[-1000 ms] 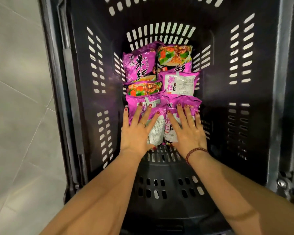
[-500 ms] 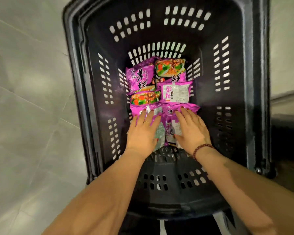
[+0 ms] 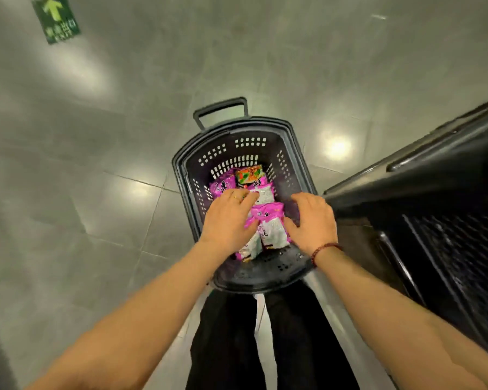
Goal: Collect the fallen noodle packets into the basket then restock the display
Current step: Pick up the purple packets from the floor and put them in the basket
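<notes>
Underfoot, grey tiled floor (image 3: 96,136), with a green arrow sign (image 3: 56,19) stuck to it well away at upper left. Dark display shelving (image 3: 434,220) runs along the right, just beside the basket.

Black slotted basket (image 3: 289,175) stands on the floor before the person's legs (image 3: 226,347), pull handle (image 3: 220,106) on its far side. Noodle packets (image 3: 268,223) lie inside, purple and pink, several overlapping. None seen on the floor.

Left hand (image 3: 227,220) lies over the near-left packets, fingers fairly straight across them. Cannot tell whether the thumb hooks beneath. Right hand (image 3: 312,220) has curled fingers, thumb against the right edge of the front packet. Cannot tell whether it pinches or merely touches.

Judgement: packets light, film slick and crinkly, noodle block inside brittle, so a hard squeeze would likely crack it. Overlapped packets would probably slide off one another if lifted as a stack. Best hold is across the flat faces, thumb under and fingers over. For one at a time, take the crimped end seam. Collecting looks done. Restocking the shelving likely comes next.
</notes>
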Tool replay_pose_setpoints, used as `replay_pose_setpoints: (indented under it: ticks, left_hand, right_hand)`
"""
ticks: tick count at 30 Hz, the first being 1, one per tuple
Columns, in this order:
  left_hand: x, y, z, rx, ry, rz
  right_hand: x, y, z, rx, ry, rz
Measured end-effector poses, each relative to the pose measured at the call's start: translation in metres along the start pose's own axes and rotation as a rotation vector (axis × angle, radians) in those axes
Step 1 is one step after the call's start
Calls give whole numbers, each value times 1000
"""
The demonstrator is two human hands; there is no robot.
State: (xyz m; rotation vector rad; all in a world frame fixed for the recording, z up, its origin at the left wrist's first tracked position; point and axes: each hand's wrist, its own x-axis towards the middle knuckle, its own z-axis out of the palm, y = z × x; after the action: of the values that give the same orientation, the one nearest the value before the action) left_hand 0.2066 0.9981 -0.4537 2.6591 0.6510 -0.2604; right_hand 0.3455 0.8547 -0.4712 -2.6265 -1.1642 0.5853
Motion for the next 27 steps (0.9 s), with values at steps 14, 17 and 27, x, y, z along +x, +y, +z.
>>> replay_pose_setpoints:
  ticks: [14, 17, 27]
  left_hand:
    - [-71, 157, -103, 111, -159, 716]
    - [-85, 208, -100, 141, -181, 876]
    - [-216, 403, -51, 290, -274, 1396]
  right_hand:
    - [-247, -5, -125, 62, 353, 542]
    - [-312, 4, -133, 103, 427, 688]
    - [-560, 21, -114, 149, 699, 1133]
